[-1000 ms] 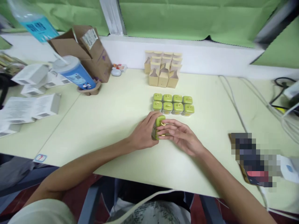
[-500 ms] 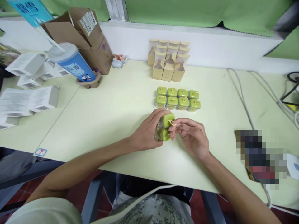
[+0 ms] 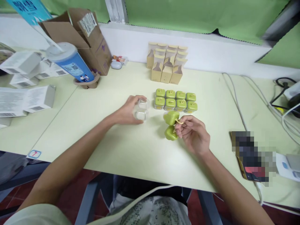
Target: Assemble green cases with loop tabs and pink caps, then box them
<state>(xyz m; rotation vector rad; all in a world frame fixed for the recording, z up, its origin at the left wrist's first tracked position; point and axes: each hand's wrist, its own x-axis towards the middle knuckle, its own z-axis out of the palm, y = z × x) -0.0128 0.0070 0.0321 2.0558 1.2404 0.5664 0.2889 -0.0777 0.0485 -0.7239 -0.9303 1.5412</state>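
Note:
My left hand (image 3: 127,110) is closed around two small clear plastic cups (image 3: 142,115), held side by side above the table. Two glossy green rounded pieces with yellow loops hang from my right hand (image 3: 193,132): an upper green piece (image 3: 171,117) and a lower green piece (image 3: 171,133). Its fingers pinch them at the loops. Just beyond stand two rows of clear square containers with green tops (image 3: 181,103), each top bearing a small yellow loop. Clear sides show below the tops in the nearer row.
Open tan cardboard boxes (image 3: 166,73) stand together by the wall. To the left are a blue drink cup (image 3: 76,67) in a holder, a brown paper bag (image 3: 99,51) and white boxes (image 3: 38,98). A phone (image 3: 248,156) and cables (image 3: 235,100) lie on the right.
The two green pieces have come out of the clear cups. My left hand has moved left and away with the cups, while my right hand keeps hold of the green pieces.

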